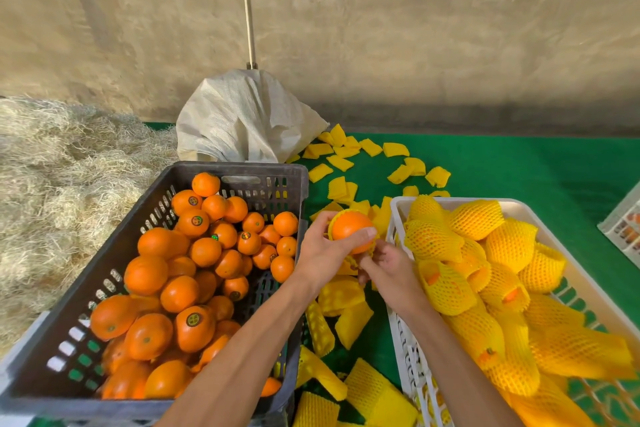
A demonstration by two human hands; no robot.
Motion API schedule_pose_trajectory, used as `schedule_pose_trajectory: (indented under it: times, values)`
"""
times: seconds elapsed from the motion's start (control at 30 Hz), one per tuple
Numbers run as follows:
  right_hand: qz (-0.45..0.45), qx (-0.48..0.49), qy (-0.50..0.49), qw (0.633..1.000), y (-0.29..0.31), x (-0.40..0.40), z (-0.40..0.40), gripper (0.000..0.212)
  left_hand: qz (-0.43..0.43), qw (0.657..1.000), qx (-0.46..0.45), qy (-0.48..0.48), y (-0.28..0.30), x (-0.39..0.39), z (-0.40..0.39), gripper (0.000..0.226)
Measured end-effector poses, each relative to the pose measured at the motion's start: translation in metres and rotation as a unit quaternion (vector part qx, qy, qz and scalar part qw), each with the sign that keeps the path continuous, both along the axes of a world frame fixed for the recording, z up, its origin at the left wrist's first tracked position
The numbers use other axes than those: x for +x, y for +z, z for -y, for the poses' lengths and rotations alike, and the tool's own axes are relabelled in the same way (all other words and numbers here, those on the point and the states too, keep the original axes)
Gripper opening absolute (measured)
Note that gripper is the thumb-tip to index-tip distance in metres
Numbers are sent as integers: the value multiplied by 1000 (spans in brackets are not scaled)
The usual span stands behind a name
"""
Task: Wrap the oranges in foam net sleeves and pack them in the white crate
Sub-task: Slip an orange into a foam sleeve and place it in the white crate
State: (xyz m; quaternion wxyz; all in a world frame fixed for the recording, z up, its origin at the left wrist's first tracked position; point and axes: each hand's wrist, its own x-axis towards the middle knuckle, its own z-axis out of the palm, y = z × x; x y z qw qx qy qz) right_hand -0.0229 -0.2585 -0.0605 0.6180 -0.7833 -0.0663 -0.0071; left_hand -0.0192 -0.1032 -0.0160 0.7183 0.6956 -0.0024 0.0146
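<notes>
Forearms cross btwn dark slotted crate [239,180] of smooth bare oranges [180,288] (L) & white crate [398,329] of net-wrapped fruit [478,218] (R). Left hand [322,253] grip curls round orange [349,229], part-seated in yellow foam net sleeve [332,224]; right hand [391,267] grip pinches sleeve's lower edge. Narrow gap btwn crates, littered w/ flat loose sleeves [353,322] on green mat [519,170].

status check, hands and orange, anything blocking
Left hand grips round orange, right hand pinches yellow foam net sleeve beneath. Half sleeved. Nothing blocking white plastic crate.
</notes>
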Motion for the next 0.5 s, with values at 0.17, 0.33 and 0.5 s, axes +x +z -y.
schedule_pose_trajectory:
  times: [0.17,0.33,0.5]
  values:
    - [78,13,-91,993,10,-5,-3,21,39,997,23,58,1,4,0,60]
    - [153,49,-166,973,12,-8,-6,14,76,986,138,52,-5,4,4,70]
    - [185,4,-176,967,5,-2,3,7,-2,996,35,-84,-3,3,3,63]
